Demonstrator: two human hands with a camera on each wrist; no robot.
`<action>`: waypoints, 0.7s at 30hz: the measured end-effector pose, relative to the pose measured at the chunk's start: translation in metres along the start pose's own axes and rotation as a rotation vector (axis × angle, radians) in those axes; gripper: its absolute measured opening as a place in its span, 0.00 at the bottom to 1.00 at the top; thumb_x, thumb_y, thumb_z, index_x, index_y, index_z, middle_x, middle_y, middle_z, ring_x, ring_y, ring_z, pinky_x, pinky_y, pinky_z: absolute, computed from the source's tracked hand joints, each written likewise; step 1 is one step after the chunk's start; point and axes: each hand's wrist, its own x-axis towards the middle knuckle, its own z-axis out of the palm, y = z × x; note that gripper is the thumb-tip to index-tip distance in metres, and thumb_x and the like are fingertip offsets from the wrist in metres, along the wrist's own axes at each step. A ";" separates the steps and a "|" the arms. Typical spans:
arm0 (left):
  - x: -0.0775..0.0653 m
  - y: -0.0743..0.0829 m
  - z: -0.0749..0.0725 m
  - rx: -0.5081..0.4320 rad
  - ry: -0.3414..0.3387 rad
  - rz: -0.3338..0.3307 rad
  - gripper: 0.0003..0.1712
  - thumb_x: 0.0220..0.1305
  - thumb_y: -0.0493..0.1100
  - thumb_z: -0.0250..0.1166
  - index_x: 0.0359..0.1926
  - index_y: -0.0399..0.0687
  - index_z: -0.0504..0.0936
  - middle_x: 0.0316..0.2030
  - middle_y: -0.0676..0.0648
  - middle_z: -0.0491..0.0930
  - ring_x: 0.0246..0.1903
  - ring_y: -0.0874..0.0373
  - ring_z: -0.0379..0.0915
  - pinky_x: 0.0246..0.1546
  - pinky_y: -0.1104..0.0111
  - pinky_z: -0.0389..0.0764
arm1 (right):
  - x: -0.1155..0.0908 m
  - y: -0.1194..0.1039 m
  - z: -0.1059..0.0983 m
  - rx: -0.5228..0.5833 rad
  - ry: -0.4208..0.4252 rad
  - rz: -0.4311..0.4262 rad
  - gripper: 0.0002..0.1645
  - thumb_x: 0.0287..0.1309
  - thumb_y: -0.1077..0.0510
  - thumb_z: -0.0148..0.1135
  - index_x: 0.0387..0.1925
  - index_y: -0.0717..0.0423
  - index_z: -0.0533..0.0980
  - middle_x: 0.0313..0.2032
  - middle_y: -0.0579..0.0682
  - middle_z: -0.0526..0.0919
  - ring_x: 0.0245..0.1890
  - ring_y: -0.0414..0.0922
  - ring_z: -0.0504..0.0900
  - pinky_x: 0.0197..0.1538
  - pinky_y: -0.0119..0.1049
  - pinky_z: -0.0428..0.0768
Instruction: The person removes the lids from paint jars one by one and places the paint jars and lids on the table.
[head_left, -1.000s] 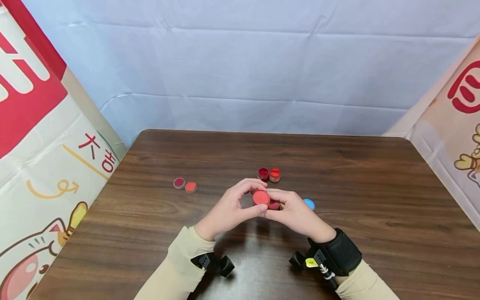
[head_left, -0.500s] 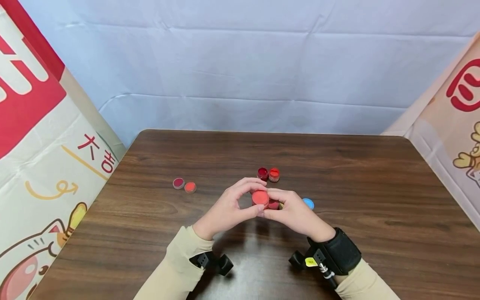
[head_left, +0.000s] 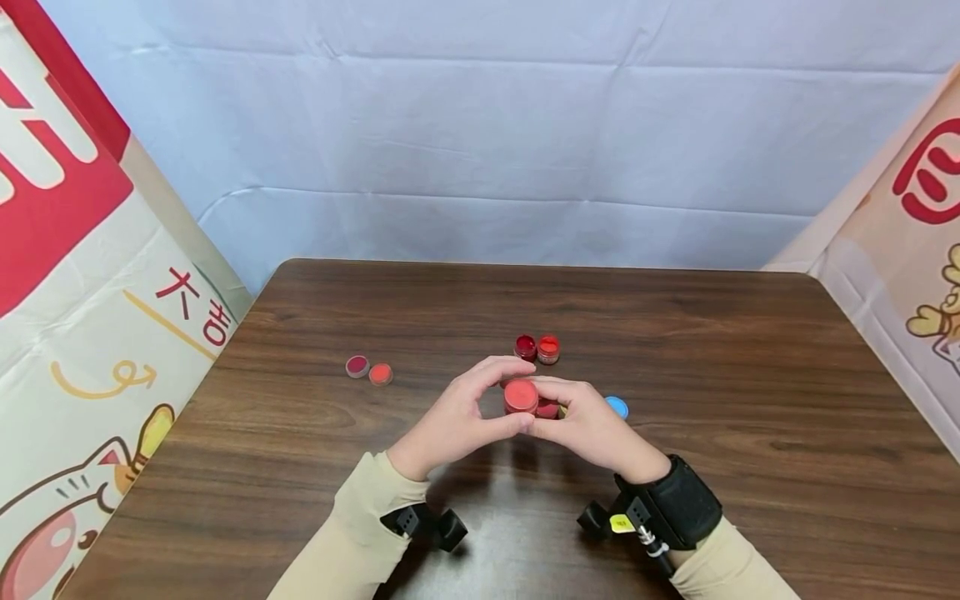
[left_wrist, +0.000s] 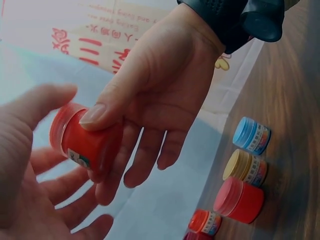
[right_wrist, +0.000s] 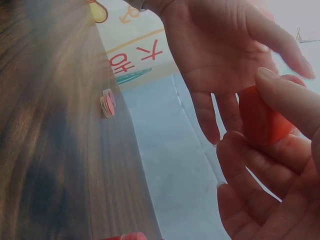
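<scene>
Standing upright above the worktop (head_left: 712, 375), a small red jar (left_wrist: 89, 142) is held clear of the wood between two bare hands, its long axis roughly vertical and its coral lid (head_left: 521, 395) turned upwards. The jar's body is pinched by the right hand (head_left: 588, 423), with the thumb laid on one side and the forefinger on the other; by the look of it, the weight is borne there. The lid is flanked by the left hand (head_left: 453, 421), whose thumb and loosely bent fingers are spread wider than the lid; no firm grasp is shown, and whether the lid is touched cannot be told. Behind the right hand, and partly covered by it in the head view, a second red jar (left_wrist: 245, 202) and a yellow jar (left_wrist: 245, 167) are placed, with a blue jar (left_wrist: 251, 135) set further towards the right edge. Towards the far edge, a dark red jar (head_left: 526, 347) and an orange-red jar (head_left: 548, 350) are set side by side. Towards the left edge, a purplish lid (head_left: 357, 366) and an orange lid (head_left: 380, 374) are laid together.
</scene>
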 end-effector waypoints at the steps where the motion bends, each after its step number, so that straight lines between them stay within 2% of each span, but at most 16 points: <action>1: 0.000 0.003 -0.001 0.001 -0.011 0.014 0.25 0.54 0.31 0.67 0.54 0.37 0.75 0.54 0.42 0.72 0.55 0.54 0.66 0.55 0.60 0.68 | 0.000 0.000 0.000 -0.005 0.002 0.003 0.17 0.52 0.54 0.68 0.45 0.51 0.80 0.41 0.45 0.80 0.37 0.45 0.76 0.38 0.38 0.77; 5: -0.001 0.003 -0.002 0.000 -0.032 0.062 0.23 0.55 0.29 0.65 0.54 0.36 0.75 0.55 0.40 0.71 0.56 0.52 0.65 0.54 0.61 0.69 | -0.001 0.000 0.000 -0.001 0.001 0.025 0.13 0.51 0.52 0.69 0.39 0.50 0.80 0.37 0.45 0.78 0.34 0.44 0.75 0.35 0.35 0.76; 11: 0.000 -0.024 0.002 -0.006 -0.026 0.056 0.22 0.56 0.35 0.66 0.54 0.44 0.77 0.56 0.48 0.70 0.56 0.58 0.65 0.52 0.63 0.71 | 0.000 0.000 0.001 0.006 -0.004 0.037 0.11 0.52 0.53 0.69 0.38 0.49 0.80 0.37 0.45 0.78 0.34 0.44 0.74 0.34 0.35 0.75; 14: 0.001 -0.029 0.004 -0.002 -0.010 0.049 0.20 0.56 0.38 0.68 0.52 0.48 0.78 0.55 0.52 0.71 0.56 0.60 0.65 0.53 0.64 0.70 | 0.000 0.000 0.001 0.004 0.002 0.023 0.12 0.52 0.54 0.68 0.40 0.48 0.80 0.39 0.45 0.79 0.36 0.45 0.75 0.36 0.37 0.76; 18: 0.002 -0.026 0.005 -0.001 0.016 0.016 0.19 0.54 0.38 0.69 0.48 0.46 0.78 0.53 0.52 0.72 0.55 0.61 0.66 0.55 0.64 0.68 | 0.000 0.002 0.001 0.008 -0.001 -0.007 0.17 0.52 0.54 0.68 0.46 0.49 0.79 0.46 0.45 0.79 0.42 0.44 0.75 0.41 0.43 0.77; 21: 0.001 -0.012 0.003 0.003 0.012 0.010 0.22 0.54 0.35 0.69 0.51 0.41 0.76 0.52 0.48 0.73 0.54 0.58 0.67 0.55 0.64 0.68 | 0.000 0.002 0.001 0.010 -0.008 -0.023 0.19 0.53 0.54 0.67 0.48 0.50 0.79 0.46 0.45 0.79 0.42 0.43 0.75 0.42 0.43 0.77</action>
